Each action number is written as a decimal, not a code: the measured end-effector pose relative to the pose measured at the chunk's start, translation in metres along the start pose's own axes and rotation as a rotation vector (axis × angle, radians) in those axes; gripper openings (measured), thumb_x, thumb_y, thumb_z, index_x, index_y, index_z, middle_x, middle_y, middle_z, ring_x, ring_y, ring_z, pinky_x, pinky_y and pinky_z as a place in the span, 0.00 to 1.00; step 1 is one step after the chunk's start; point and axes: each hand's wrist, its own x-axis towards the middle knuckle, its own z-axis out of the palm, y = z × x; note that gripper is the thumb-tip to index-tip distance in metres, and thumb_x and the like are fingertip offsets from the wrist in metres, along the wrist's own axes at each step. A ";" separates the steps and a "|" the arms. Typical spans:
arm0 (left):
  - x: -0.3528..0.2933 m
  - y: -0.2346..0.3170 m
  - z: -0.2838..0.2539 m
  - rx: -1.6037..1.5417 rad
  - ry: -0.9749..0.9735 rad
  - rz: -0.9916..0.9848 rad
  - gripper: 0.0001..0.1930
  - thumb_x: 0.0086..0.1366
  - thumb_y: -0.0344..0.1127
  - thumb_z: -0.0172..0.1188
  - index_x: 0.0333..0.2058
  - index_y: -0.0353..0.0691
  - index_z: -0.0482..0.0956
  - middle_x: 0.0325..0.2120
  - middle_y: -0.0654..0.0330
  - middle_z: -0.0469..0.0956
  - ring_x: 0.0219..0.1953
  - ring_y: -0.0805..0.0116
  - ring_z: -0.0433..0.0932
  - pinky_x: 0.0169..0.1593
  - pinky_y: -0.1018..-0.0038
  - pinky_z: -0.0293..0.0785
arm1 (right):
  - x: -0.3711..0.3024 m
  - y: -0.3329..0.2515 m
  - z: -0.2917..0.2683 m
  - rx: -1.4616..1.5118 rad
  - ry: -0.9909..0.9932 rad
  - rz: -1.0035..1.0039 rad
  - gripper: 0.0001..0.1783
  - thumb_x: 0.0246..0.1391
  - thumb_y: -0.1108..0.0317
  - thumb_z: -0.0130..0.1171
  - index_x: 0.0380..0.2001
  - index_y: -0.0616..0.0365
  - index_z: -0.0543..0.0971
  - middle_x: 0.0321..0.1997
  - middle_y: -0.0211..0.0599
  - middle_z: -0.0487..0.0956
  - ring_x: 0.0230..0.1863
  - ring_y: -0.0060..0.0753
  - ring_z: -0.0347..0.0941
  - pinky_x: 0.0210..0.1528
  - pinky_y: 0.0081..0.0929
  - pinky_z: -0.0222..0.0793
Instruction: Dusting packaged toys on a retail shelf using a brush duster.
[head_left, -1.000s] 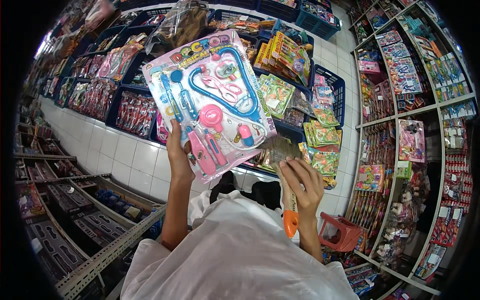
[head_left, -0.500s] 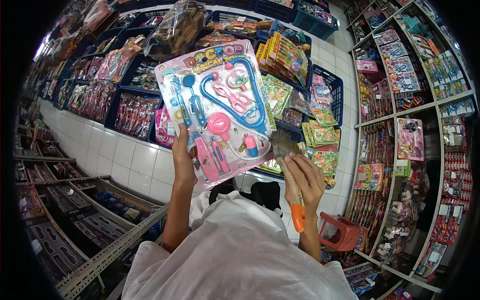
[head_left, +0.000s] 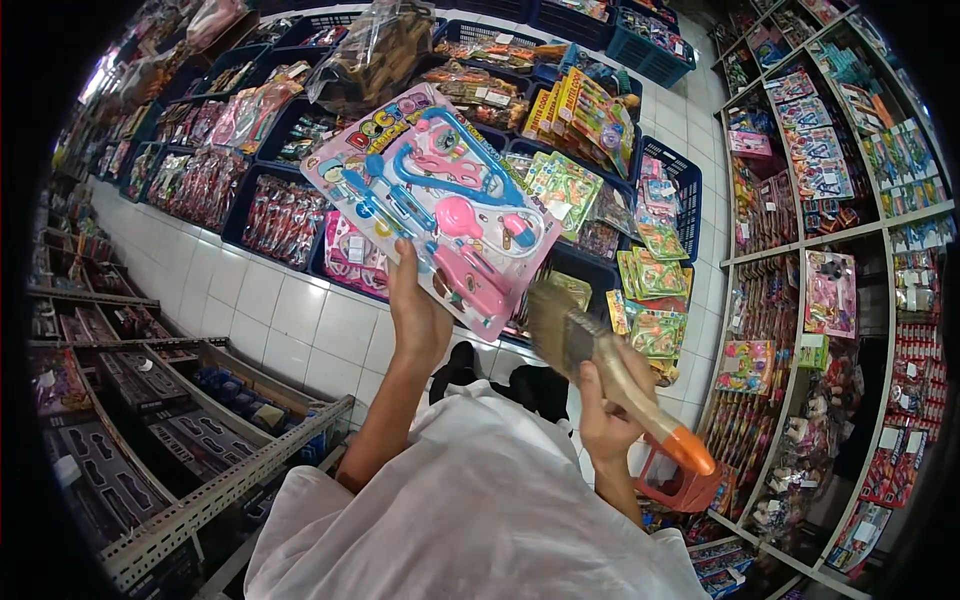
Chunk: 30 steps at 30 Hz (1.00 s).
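A toy doctor set [head_left: 430,205] in a clear blister on a printed card is held up in front of me, tilted with its top toward the far left. My left hand [head_left: 420,315] grips its lower left edge, thumb on the front. Pink and blue plastic pieces show inside, among them a blue stethoscope [head_left: 487,150] and pink scissors. My right hand [head_left: 612,395] is closed round the wooden handle of a wide paintbrush [head_left: 640,400] with an orange handle end. The dark bristles point up and left, close to the card's lower right corner; I cannot tell whether they touch it.
Blue plastic baskets [head_left: 235,215] full of packaged toys stand ahead on the white tiled floor [head_left: 300,320]. Metal shelving with carded toys [head_left: 770,260] rises on the right. A shelf of dark boxes [head_left: 130,430] lies at near left. A red plastic stool [head_left: 680,480] stands beside my right arm.
The toy set has tipped further back and turned counterclockwise. My right hand and the paintbrush have moved down and away from the card, and the handle has swung right.
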 end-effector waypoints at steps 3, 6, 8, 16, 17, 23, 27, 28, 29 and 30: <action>-0.004 -0.018 -0.002 -0.084 0.034 -0.009 0.19 0.70 0.50 0.49 0.54 0.49 0.63 0.48 0.68 0.68 0.52 0.75 0.67 0.55 0.67 0.63 | 0.008 -0.016 0.015 -0.006 -0.108 -0.047 0.17 0.47 0.80 0.63 0.44 0.70 0.76 0.44 0.50 0.78 0.42 0.42 0.77 0.48 0.33 0.71; -0.017 -0.022 0.001 -0.294 0.021 -0.089 0.19 0.69 0.49 0.48 0.54 0.48 0.63 0.49 0.67 0.69 0.50 0.73 0.69 0.53 0.68 0.65 | 0.013 -0.019 0.028 -0.054 -0.100 -0.331 0.18 0.43 0.80 0.66 0.41 0.69 0.78 0.38 0.49 0.80 0.36 0.44 0.78 0.43 0.33 0.72; -0.021 -0.016 0.008 -0.286 -0.090 -0.033 0.20 0.69 0.50 0.47 0.54 0.47 0.63 0.49 0.66 0.70 0.50 0.72 0.70 0.53 0.69 0.66 | 0.016 -0.021 0.027 -0.116 -0.201 -0.345 0.22 0.39 0.79 0.69 0.42 0.66 0.79 0.38 0.46 0.80 0.37 0.43 0.78 0.40 0.31 0.71; -0.012 -0.003 0.013 -0.217 -0.058 -0.009 0.22 0.70 0.52 0.47 0.53 0.43 0.66 0.47 0.62 0.73 0.49 0.69 0.74 0.50 0.68 0.71 | 0.010 -0.015 0.022 -0.266 -0.234 -0.357 0.23 0.34 0.76 0.69 0.41 0.54 0.83 0.42 0.36 0.80 0.42 0.39 0.77 0.39 0.29 0.69; -0.012 -0.005 0.009 -0.209 -0.101 -0.046 0.23 0.71 0.52 0.45 0.55 0.42 0.65 0.51 0.60 0.71 0.53 0.67 0.72 0.55 0.65 0.68 | 0.009 -0.014 0.023 -0.284 -0.228 -0.340 0.23 0.34 0.76 0.69 0.41 0.54 0.83 0.42 0.36 0.80 0.42 0.39 0.77 0.39 0.29 0.69; -0.022 -0.013 0.013 -0.097 -0.120 -0.180 0.31 0.70 0.62 0.40 0.59 0.42 0.63 0.54 0.57 0.71 0.55 0.62 0.71 0.59 0.62 0.67 | 0.011 -0.014 0.024 -0.291 -0.212 -0.359 0.23 0.36 0.74 0.69 0.41 0.52 0.83 0.43 0.36 0.80 0.43 0.40 0.77 0.39 0.30 0.69; -0.028 -0.010 0.007 -0.159 -0.146 -0.402 0.34 0.67 0.66 0.40 0.56 0.41 0.67 0.49 0.55 0.75 0.48 0.61 0.77 0.52 0.64 0.75 | 0.012 -0.023 0.029 -0.229 -0.244 -0.427 0.24 0.36 0.71 0.69 0.43 0.51 0.82 0.45 0.36 0.80 0.44 0.41 0.76 0.39 0.31 0.69; -0.030 -0.010 0.003 -0.159 -0.202 -0.439 0.36 0.67 0.68 0.38 0.55 0.40 0.67 0.47 0.55 0.75 0.46 0.62 0.78 0.50 0.65 0.76 | 0.011 -0.025 0.031 -0.232 -0.240 -0.425 0.24 0.36 0.71 0.69 0.43 0.51 0.82 0.45 0.36 0.80 0.44 0.41 0.76 0.39 0.31 0.69; -0.032 -0.009 -0.001 -0.159 -0.258 -0.477 0.38 0.66 0.69 0.35 0.55 0.39 0.67 0.46 0.54 0.76 0.44 0.63 0.79 0.49 0.65 0.76 | 0.009 -0.027 0.033 -0.236 -0.248 -0.413 0.24 0.36 0.70 0.69 0.43 0.51 0.82 0.45 0.36 0.80 0.44 0.41 0.76 0.39 0.31 0.69; -0.034 -0.009 -0.003 -0.160 -0.312 -0.511 0.40 0.66 0.71 0.33 0.54 0.37 0.67 0.44 0.54 0.76 0.42 0.63 0.79 0.47 0.66 0.77 | 0.007 -0.026 0.035 -0.237 -0.259 -0.403 0.24 0.36 0.70 0.70 0.43 0.52 0.82 0.46 0.36 0.80 0.44 0.41 0.76 0.39 0.32 0.69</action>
